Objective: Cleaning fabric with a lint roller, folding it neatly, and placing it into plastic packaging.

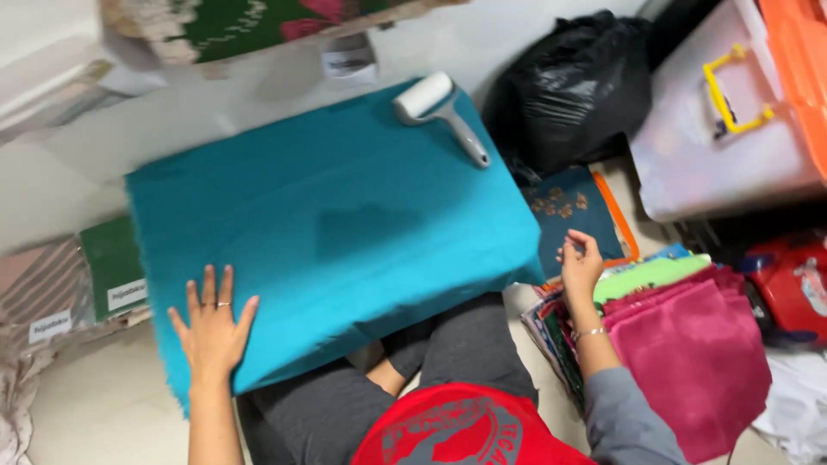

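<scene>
Left hand (pixel 211 331) flat on smooth teal cloth (pixel 336 224) (rectangular, folded).

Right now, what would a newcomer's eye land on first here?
The big teal cloth spread across the middle, with the left hand pressed flat on its near corner. A white lint roller lies on its far right corner. At right, the right hand reaches over a stack of folded fabrics, magenta on top.
</scene>
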